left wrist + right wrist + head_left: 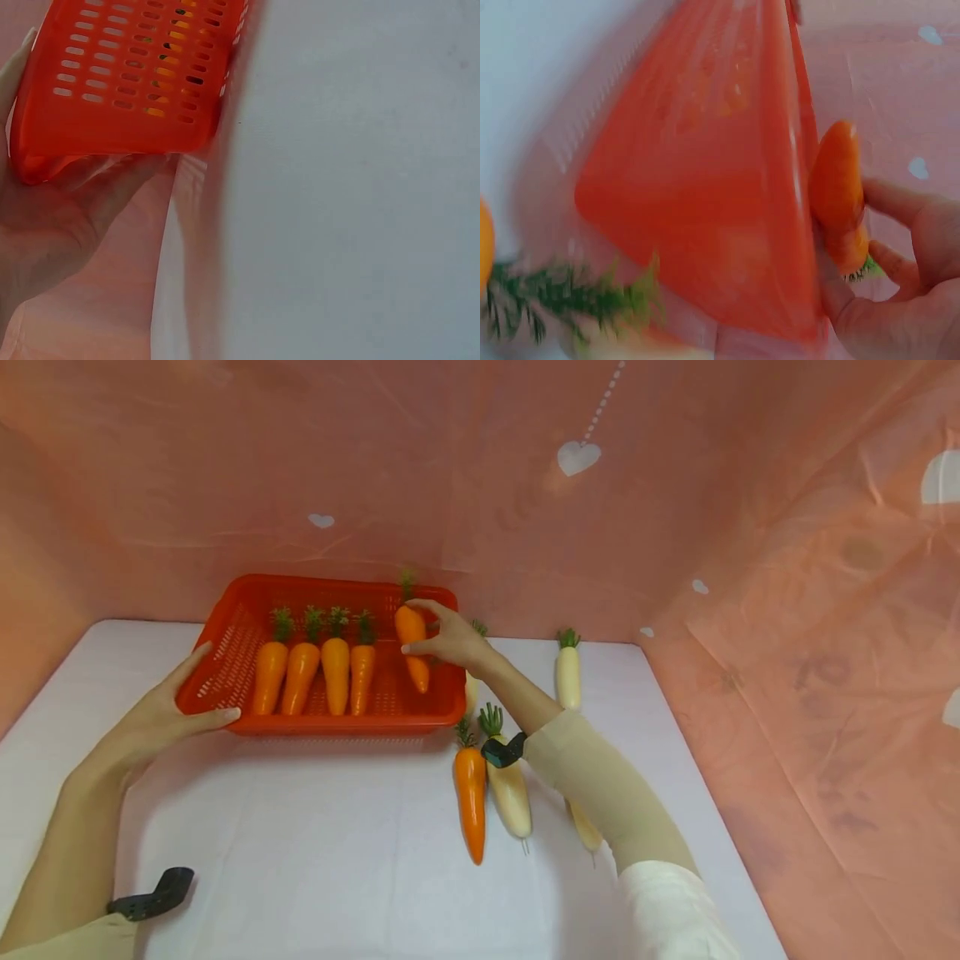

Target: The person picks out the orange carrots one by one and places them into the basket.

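My left hand grips the left end of a red plastic basket, its thumb at the front rim. In the left wrist view the hand holds the end of the slotted basket. Several orange carrots with green tops lie side by side inside. Over the basket's right end, my right hand pinches another carrot, leafy top away from me. The right wrist view shows this carrot between thumb and fingers, beside the basket's rim.
Right of the basket, a carrot lies on the white tabletop beside a white radish. Farther right lies another white radish; a pale tapered end shows past my right forearm. Pink cloth hangs behind.
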Demonstrator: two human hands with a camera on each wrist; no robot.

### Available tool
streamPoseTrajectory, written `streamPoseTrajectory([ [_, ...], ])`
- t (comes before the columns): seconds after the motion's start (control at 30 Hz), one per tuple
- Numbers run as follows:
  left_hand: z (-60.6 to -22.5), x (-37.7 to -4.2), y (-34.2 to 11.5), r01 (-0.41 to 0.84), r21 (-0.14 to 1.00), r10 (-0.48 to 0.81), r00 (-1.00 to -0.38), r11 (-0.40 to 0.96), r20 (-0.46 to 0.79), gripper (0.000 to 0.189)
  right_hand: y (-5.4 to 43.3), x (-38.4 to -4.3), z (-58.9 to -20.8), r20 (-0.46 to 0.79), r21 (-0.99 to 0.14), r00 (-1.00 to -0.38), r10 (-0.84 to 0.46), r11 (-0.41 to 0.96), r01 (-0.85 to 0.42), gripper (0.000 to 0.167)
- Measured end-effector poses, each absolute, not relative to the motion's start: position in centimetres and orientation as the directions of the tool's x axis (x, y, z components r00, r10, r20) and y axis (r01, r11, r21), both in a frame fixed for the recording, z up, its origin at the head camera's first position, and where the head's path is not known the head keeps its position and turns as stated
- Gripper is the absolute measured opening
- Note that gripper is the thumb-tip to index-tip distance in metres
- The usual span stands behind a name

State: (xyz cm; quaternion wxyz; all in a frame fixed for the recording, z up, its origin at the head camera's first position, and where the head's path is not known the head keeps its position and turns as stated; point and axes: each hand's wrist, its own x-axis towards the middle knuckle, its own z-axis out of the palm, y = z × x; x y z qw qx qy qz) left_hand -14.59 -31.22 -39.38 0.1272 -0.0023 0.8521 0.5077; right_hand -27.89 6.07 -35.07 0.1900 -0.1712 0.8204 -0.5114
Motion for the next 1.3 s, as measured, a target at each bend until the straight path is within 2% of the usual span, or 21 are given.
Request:
streamPoseTrajectory([
  [0.23,-39.8,-14.7,-31.4,-0.13,0.877,0.12,-0.971,0.462,-0.207,0.099,3.1,-28.2,-36.4,-0.205,-0.932,-0.879,-0.431,0.36,0.041,0.074],
  [0.43,-40.0,-14.8,-31.1,-0.133,0.884,0.116,-0.972,0.448,-0.205,0.101,1.7,-28.4,-38.1,-0.218,-0.94,-0.889,-0.403,0.332,0.08,0.071],
  [0.7,-40.1,-14.9,-31.2,-0.129,0.876,0.118,-0.971,0.464,-0.206,0.1,1.0,-28.6,-38.9,-0.252,-0.9,-0.904,-0.346,0.426,0.088,0.067],
  [1.03,-39.8,-14.6,-31.4,-0.117,0.878,0.116,-0.975,0.464,-0.191,0.098,0.4,-28.8,-39.0,-0.293,-0.851,-0.899,-0.325,0.518,0.089,0.072],
  [1.3,-39.7,-14.6,-31.1,-0.12,0.869,0.119,-0.973,0.48,-0.199,0.097,1.1,-28.4,-38.5,-0.407,-0.868,-0.835,-0.371,0.443,0.226,0.076],
])
